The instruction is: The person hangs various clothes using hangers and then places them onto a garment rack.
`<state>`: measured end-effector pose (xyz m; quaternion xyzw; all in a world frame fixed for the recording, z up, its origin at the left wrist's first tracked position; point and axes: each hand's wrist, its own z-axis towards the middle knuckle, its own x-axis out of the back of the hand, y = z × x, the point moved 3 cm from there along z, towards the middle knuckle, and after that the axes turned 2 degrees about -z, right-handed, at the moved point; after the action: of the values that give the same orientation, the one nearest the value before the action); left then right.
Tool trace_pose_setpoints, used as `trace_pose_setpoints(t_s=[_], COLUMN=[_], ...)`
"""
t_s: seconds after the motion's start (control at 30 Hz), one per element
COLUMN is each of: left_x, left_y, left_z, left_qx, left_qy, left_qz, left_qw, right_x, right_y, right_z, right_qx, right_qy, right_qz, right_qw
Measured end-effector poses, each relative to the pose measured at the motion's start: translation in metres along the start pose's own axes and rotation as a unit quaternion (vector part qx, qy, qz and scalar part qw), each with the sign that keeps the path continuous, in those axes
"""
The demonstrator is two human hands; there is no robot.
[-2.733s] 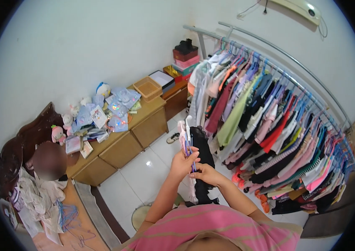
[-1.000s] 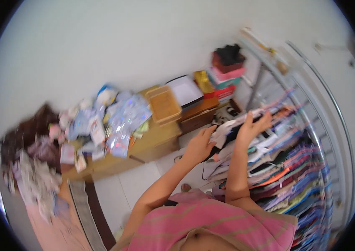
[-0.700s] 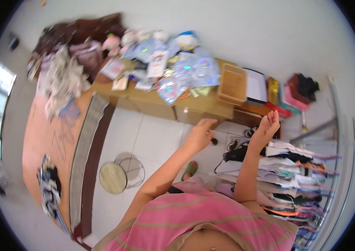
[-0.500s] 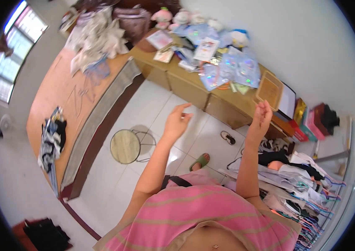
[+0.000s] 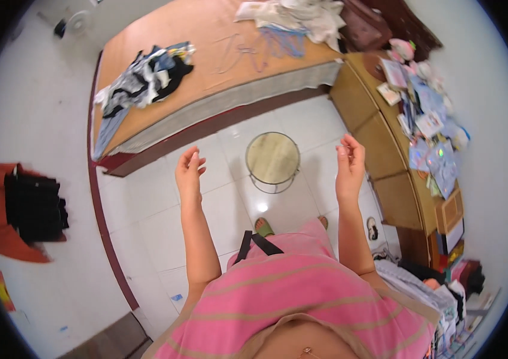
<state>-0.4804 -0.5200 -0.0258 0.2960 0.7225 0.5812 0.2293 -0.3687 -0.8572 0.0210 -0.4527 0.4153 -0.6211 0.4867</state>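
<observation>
My left hand [image 5: 190, 170] is raised in the air over the tiled floor, with its fingers loosely bent and apart and nothing in it. On the other side my right hand [image 5: 350, 166] is held up at a similar height, also empty, its fingers slightly curled and apart. Between and beyond the two hands stands a round stool [image 5: 272, 158] with a pale wooden seat and thin metal legs. Past my left hand lies a heap of black, white and grey clothes [image 5: 146, 81] on the edge of the bed platform [image 5: 218, 27]. Neither hand touches anything.
At right a wooden cabinet [image 5: 379, 140] carries plastic packets [image 5: 440, 164], plush toys and a tan basket [image 5: 449, 210]. White clothes [image 5: 302, 18] and clear hangers lie on the bed. Hung garments [image 5: 421, 287] crowd the lower right; dark clothes [image 5: 35, 206] lie over an orange-red seat at left.
My view has turned left, so the bed and stool now sit in front of me and the cabinet has shifted right. Both hands stay raised and empty, now farther apart.
</observation>
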Motion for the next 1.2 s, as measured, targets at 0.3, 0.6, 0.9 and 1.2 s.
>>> trace_pose_setpoints(t_s=[0.3,0.6,0.9,1.2], left_x=[0.157,0.205,0.199,0.202], left_y=[-0.011,0.018,0.067,0.049], left_z=[0.018,0.139,0.299,0.444], left_qx=[0.032,0.056,0.030,0.096], left_qy=[0.164,0.165,0.096,0.007], left_qz=[-0.068,-0.032,-0.025,0.035], left_qw=[0.983,0.984,0.995,0.995], right_x=[-0.213,-0.386,-0.512,-0.607], right_y=[-0.042,-0.034,-0.036,-0.009], right_z=[-0.008,0.039,0.132,0.177], right_qx=[0.054,0.010,-0.019,-0.066], right_qy=[-0.235,-0.338,-0.355,-0.337], right_qz=[0.058,0.114,0.103,0.081], right_qw=[0.969,0.934,0.929,0.936])
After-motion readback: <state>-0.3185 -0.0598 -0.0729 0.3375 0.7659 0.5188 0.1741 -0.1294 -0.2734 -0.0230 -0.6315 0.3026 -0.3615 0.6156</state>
